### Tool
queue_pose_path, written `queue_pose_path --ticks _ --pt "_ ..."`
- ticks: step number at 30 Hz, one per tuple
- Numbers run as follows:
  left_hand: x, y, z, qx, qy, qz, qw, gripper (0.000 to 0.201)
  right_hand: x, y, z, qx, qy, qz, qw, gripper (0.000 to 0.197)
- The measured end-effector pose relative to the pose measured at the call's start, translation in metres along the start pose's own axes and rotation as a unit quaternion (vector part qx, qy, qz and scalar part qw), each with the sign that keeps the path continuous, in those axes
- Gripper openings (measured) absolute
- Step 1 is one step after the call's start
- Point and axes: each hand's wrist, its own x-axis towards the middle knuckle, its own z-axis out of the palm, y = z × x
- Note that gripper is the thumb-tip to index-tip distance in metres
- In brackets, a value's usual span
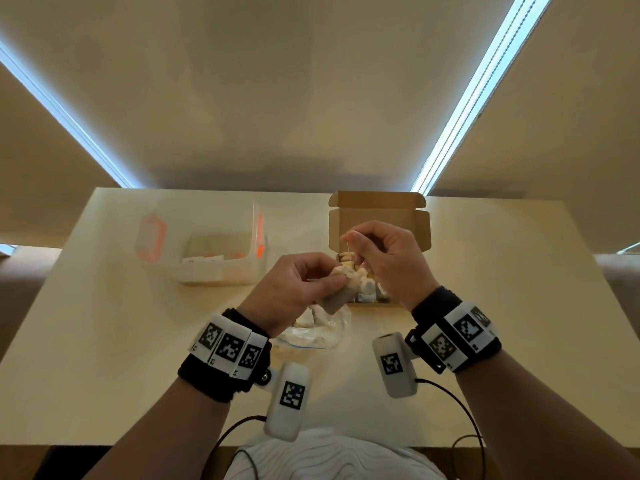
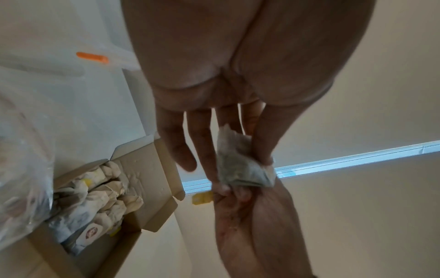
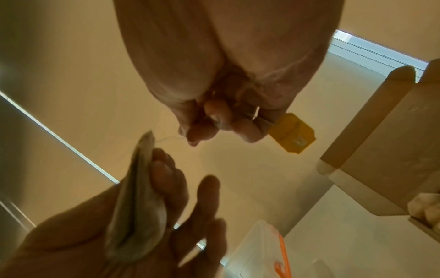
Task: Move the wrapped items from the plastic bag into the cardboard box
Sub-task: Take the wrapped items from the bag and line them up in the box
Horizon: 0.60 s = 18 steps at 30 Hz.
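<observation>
— So, held above the table (image 1: 104, 306), between bag and box: one tea bag (image 2: 240, 165), pinched by the left hand (image 1: 294, 289), thumb and fingertips clamped on its paper.

— And the string?

— Drawn taut to the right hand (image 1: 381, 258), fingers curled tight on the thread, yellow tag (image 3: 291, 131) dangling just beyond.

— Mid-transfer, then?

— Looks so. Out of the plastic bag (image 1: 311, 330), not yet in the cardboard box (image 1: 377, 216), already well filled with others.

— Next?

— Probably gather string against pouch, carry right, lower into a free gap, then release. Calls for care: loose thread likely to snag.

— Anything else around?

— Clear tub (image 1: 214, 261) with orange clips, well left.
</observation>
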Motion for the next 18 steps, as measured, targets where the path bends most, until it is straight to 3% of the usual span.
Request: queue_pose_path --ticks 6,9,13,18 --pt "0.008 0.002 -0.001 -0.127 0.07 0.038 0.989 0.031 -0.014 0.018 0.018 0.033 -0.12 0.063 0.99 0.023" --pt "0.01 -0.003 0.001 -0.168 0.116 0.017 0.979 0.023 -0.021 0.018 0.03 0.054 -0.126 0.055 0.989 0.024" --pt "0.01 -0.006 0.004 -0.187 0.187 -0.006 0.964 0.014 -0.029 0.017 0.037 -0.043 -0.114 0.046 0.991 0.018" --pt "0.015 -0.009 0.005 -0.211 0.228 -0.026 0.95 0.012 -0.036 0.01 0.039 -0.176 -0.169 0.027 0.969 0.029"
